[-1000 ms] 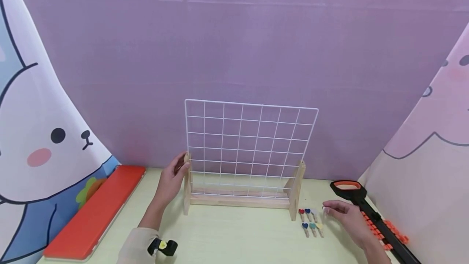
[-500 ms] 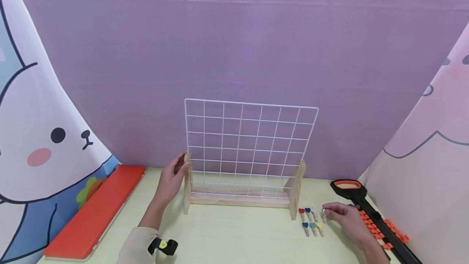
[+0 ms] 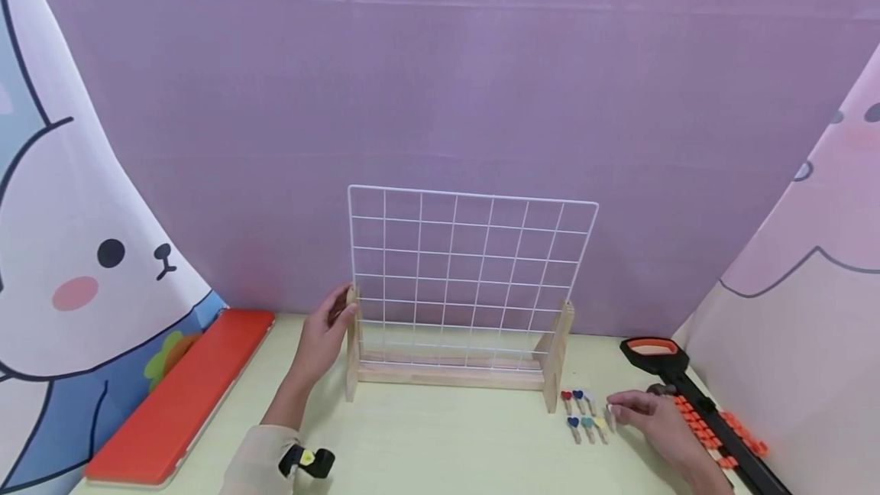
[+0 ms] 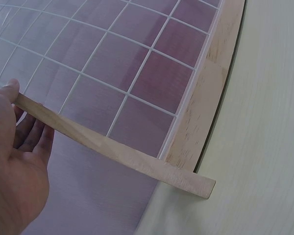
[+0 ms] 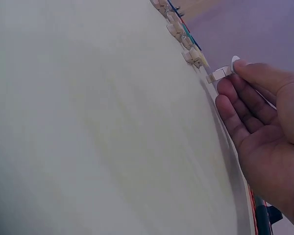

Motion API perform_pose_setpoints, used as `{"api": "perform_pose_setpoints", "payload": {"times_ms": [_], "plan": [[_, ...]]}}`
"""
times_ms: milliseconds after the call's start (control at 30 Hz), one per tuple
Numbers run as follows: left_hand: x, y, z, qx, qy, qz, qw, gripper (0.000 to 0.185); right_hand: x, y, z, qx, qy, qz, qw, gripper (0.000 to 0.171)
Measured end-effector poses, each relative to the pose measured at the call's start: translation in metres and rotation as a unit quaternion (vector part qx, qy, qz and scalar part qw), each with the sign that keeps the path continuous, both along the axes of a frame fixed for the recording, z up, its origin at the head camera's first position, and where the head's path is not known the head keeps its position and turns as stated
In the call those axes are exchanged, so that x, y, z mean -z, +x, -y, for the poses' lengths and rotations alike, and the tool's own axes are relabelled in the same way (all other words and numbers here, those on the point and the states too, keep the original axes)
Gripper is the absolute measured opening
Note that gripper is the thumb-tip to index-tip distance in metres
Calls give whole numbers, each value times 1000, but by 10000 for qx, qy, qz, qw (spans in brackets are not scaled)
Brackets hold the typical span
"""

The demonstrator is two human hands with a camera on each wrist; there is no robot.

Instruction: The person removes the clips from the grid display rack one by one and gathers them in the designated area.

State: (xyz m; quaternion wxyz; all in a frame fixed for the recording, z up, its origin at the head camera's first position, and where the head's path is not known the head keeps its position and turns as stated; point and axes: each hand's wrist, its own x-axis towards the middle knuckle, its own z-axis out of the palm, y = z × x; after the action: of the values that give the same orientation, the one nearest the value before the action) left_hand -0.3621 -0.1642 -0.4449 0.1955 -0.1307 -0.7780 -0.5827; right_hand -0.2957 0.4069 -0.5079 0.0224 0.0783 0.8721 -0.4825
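A white wire grid panel (image 3: 467,258) stands upright in a wooden stand (image 3: 450,378). My left hand (image 3: 321,336) grips the top of the stand's left side post (image 4: 122,152), thumb on one face and fingers behind it. At the right, my right hand (image 3: 656,422) pinches a small wooden clothespin (image 5: 219,74) with a white top between thumb and fingers. It is close beside two short rows of heart-topped clothespins (image 3: 587,423) on the table, in red, blue, white, teal and yellow. My right fingers partly hide the held clothespin in the head view.
An orange-red flat case (image 3: 182,396) lies at the left. To the right is a long black tool-like object (image 3: 704,403) with orange parts. A purple cloth (image 3: 447,98) hangs behind the pale table (image 3: 426,441), with printed cloths at both sides.
My right hand has shifted slightly toward the near side with the clothespin, which is now beside the row with the yellow heart. My left hand stays on the post.
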Motion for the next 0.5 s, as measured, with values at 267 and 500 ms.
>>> {"api": "perform_pose_setpoints", "payload": {"times_ms": [267, 500], "plan": [[2, 0, -1, 0, 28, 48, 10000, 52, 1, 11, -5, -26, 118, 231, 9997, 32], [0, 0, -1, 8, 18, 64, 10000, 53, 1, 16, -3, 138, 69, 284, 9995, 31]]}}
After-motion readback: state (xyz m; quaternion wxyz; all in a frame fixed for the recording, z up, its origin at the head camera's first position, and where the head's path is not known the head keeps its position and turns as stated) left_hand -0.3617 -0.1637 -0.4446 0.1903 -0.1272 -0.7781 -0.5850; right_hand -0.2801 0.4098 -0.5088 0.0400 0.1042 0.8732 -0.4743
